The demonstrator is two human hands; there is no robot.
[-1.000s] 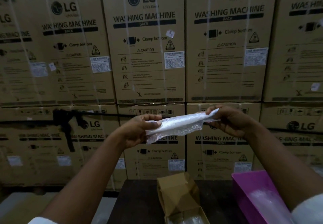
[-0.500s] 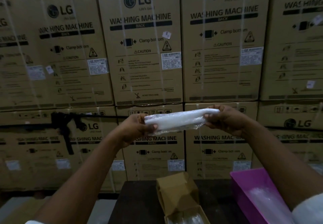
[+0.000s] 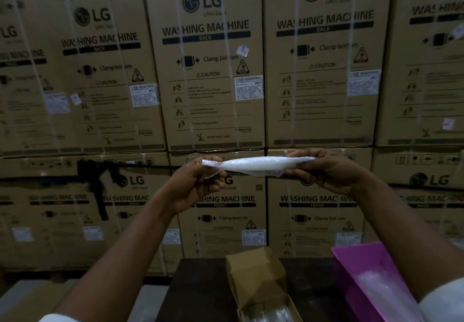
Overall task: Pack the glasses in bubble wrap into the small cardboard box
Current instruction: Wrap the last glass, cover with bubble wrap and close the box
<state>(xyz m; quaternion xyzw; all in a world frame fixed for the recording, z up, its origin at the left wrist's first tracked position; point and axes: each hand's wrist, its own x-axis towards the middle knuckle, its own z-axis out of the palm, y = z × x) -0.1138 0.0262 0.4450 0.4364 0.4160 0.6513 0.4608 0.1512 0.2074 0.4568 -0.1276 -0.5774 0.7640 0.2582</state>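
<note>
Since a second ago the bubble-wrapped bundle is sitting flatter and more level between the hands, its loose left flap now pulled out thin. Left hand is pinching the left end, right hand is gripping the right end, both raised out in front at about the same height. Bundle is hanging in the air well above the small cardboard box, which is standing open on the dark table with something clear showing inside. Pink tray is sitting just right of the box. Stacked washing machine cartons are filling the background.
</note>
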